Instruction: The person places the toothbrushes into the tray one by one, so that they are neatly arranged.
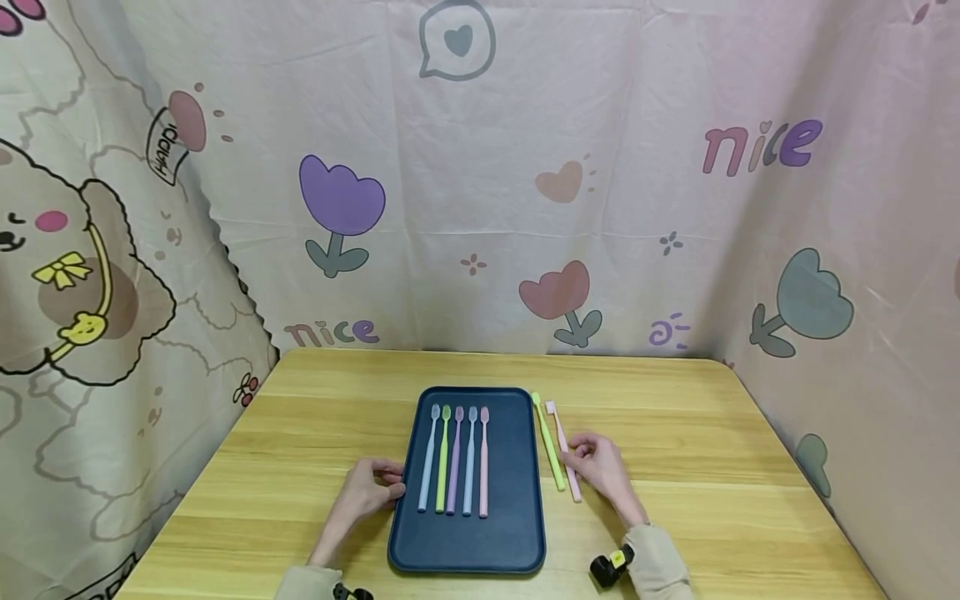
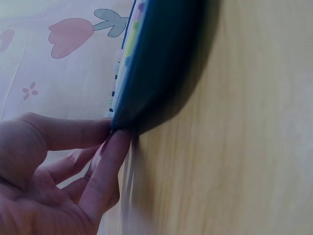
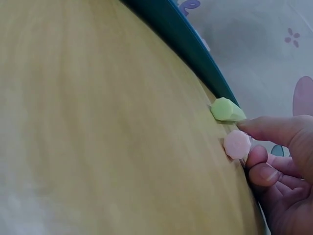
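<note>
A dark blue tray (image 1: 512,533) lies lengthwise on the table, with several toothbrushes side by side on it: pale blue (image 1: 429,467), yellow-green (image 1: 442,462), purple (image 1: 454,467), blue (image 1: 469,467) and pink (image 1: 483,471), heads pointing away. My left hand (image 1: 365,490) pinches the tray's left rim between thumb and fingers, as the left wrist view also shows. Right of the tray, another pink toothbrush (image 1: 561,433) lies on the table, and my right hand (image 1: 602,468) pinches its handle. Beside it, close to the tray, lies another yellow-green toothbrush (image 3: 227,109), its handle end near my thumb.
The wooden table (image 1: 675,433) extends on both sides of the tray. A patterned cloth (image 1: 480,167) hangs behind the table and along its left and right sides. Each wrist wears a small black device, the right one (image 1: 611,567) with a yellow label.
</note>
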Tool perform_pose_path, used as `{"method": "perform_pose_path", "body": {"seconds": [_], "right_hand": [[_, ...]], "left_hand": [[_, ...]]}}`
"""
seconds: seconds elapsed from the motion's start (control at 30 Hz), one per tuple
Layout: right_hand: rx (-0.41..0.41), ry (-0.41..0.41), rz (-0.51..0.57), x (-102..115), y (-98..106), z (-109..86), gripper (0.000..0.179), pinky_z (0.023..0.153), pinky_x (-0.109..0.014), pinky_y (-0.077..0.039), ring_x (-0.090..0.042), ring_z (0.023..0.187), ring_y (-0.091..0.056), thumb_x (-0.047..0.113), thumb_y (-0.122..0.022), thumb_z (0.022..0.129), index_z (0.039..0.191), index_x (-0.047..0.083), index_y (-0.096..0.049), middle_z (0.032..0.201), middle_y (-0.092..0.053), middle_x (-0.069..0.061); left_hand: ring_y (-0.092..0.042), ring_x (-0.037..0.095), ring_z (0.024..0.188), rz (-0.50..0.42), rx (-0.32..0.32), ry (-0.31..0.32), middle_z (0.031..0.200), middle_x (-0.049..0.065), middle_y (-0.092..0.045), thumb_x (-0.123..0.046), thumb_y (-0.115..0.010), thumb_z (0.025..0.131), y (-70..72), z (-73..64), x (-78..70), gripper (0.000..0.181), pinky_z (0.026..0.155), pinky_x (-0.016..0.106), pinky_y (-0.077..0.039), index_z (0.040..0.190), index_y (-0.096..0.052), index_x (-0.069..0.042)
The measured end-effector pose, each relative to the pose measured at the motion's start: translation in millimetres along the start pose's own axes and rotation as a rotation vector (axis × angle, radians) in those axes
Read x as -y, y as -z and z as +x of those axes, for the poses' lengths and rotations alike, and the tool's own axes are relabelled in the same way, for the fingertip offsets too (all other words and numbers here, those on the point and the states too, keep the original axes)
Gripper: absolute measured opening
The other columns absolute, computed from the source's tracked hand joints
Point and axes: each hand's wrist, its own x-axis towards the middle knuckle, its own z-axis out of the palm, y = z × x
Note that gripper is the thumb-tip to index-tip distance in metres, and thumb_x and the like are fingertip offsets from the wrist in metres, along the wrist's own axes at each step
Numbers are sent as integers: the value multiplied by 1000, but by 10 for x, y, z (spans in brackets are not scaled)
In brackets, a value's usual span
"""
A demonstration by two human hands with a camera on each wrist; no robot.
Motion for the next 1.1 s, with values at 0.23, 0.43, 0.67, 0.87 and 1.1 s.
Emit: {"method": "perform_pose_path", "body": {"seconds": [0.23, 0.43, 0.67, 0.87, 1.1], "right_hand": [[-42, 53, -120, 21, -10, 0, 16, 48, -18, -43, -6, 52, -53, 12, -81, 80, 85, 1, -71, 68, -63, -3], [-58, 54, -159, 21, -20, 7, 12, 50, -17, -43, -6, 56, -53, 10, -78, 79, 82, 1, -71, 69, -64, -3], [-59, 45, -176, 19, -37, 12, 9, 50, -17, -44, -8, 59, -53, 9, -76, 79, 83, 1, -72, 69, -64, -3], [-62, 50, -157, 9, -38, 10, 7, 49, -17, -45, -7, 57, -54, 7, -75, 79, 82, 1, -72, 69, -65, -3], [-57, 40, -115, 0, -41, -1, 7, 46, -18, -47, -6, 54, -55, 5, -73, 80, 84, 0, -73, 70, -65, -4]], "left_hand": [[-66, 18, 73, 1, 1, 0, 87, 15, -69, 12, -71, 80, 2, -1, 5, 22, 62, 36, -63, 102, -70, 10], [-66, 19, 73, 3, 2, -4, 87, 15, -69, 12, -71, 80, 6, -2, 2, 22, 62, 37, -63, 102, -70, 10], [-66, 19, 73, -7, -4, -13, 86, 14, -69, 13, -71, 79, 5, -1, 7, 22, 62, 37, -63, 101, -70, 11], [-66, 19, 73, 2, -3, -4, 87, 15, -69, 12, -71, 79, 8, -6, 5, 22, 62, 37, -63, 102, -70, 11], [-66, 19, 73, -2, 0, -3, 87, 15, -69, 13, -71, 80, 7, -13, 1, 23, 62, 37, -63, 102, -70, 11]]}}
